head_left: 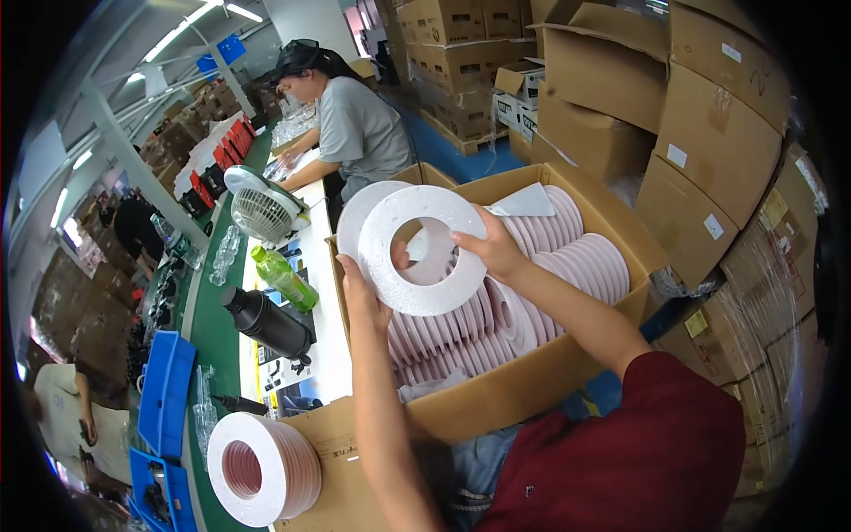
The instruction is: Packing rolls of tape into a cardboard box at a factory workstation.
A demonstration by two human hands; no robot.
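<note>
A flat white foam ring (379,255) is held up above an open carton (532,390) between my two hands. My left hand (363,297) is closed on its lower left edge. At its right side my right hand (492,248) grips the band, thumb in front. Behind it, to the upper left, shows a second white ring (359,209); whether a hand holds that one too I cannot tell. Rows of similar rings (581,270) stand on edge in the carton, pinkish along their sides. A stack of rings (273,470) lies sideways at the lower left, on a cardboard flap.
Left of the carton, a black bottle (266,321), a green drink bottle (284,279) and a fan (266,208) stand on the bench. Blue bins (166,390) line the left. Across the bench a co-worker (359,133) bends over the table. Large cartons (709,151) are piled at right.
</note>
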